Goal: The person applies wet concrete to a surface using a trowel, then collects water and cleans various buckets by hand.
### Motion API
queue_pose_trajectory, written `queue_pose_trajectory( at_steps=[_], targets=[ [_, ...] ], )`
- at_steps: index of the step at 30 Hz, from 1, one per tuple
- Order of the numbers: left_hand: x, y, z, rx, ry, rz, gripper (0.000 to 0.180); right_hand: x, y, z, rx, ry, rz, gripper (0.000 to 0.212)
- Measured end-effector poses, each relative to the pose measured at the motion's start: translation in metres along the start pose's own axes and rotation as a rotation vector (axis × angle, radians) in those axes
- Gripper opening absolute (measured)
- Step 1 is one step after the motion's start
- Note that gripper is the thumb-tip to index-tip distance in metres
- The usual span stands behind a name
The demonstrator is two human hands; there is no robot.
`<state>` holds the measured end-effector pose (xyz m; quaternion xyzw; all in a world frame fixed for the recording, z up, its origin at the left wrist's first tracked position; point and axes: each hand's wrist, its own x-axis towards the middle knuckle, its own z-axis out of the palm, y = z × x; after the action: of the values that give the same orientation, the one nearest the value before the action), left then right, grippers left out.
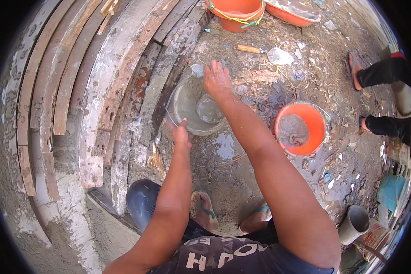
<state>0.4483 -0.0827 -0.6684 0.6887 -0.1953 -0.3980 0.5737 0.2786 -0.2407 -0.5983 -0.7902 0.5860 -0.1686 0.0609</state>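
Note:
A grey bucket [180,102], coated inside with wet cement, stands in front of me with murky water in its bottom. At its near-left rim my left hand [180,134] grips the edge, thumb on top and the fingers partly hidden outside. My right hand [218,78] is closed over the far-right rim. Beside its fingers sits a small pale striped piece [197,70], whose kind I cannot make out. To the right stands an orange bucket [313,125] with grey wet mortar [293,130] in it.
Stacked wooden planks [109,91] crowd the left side. Farther off are another orange bucket [235,23], an orange basin [292,17] and a wooden handle [249,49]. Another person's legs [381,75] show at right, above a grey cylindrical container [354,223]. Puddles and debris cover the muddy ground.

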Motion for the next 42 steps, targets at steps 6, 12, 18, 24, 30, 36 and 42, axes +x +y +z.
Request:
queue_pose_trajectory(
  at_steps=[6,12,18,24,30,36,42],
  targets=[
    [-0.014,-0.034,0.010,-0.323,0.034,-0.284,0.046,-0.047,0.060,-0.036,0.045,-0.261,-0.049,0.024],
    [-0.043,0.016,0.051,-0.228,-0.204,0.079,0.040,-0.156,0.189,-0.171,0.118,-0.746,0.355,0.041],
    [-0.066,-0.006,0.099,0.161,-0.336,0.433,0.045,-0.286,0.279,0.008,-0.148,-0.609,0.511,0.064],
    [-0.046,-0.009,0.079,0.044,-0.315,0.065,0.046,-0.236,0.202,-0.065,1.576,-0.383,0.939,0.048],
    [-0.062,-0.014,0.109,-0.238,-0.281,-0.107,0.055,-0.186,0.057,-0.019,0.125,-0.154,0.209,0.036],
    [-0.005,0.071,0.085,0.512,-0.539,-0.132,0.059,-0.144,0.126,-0.021,-0.343,-0.180,-0.147,0.032],
    [0.018,0.104,0.111,0.784,-0.476,0.460,0.056,-0.127,0.074,0.030,-0.120,-0.471,0.019,0.029]
  ],
)
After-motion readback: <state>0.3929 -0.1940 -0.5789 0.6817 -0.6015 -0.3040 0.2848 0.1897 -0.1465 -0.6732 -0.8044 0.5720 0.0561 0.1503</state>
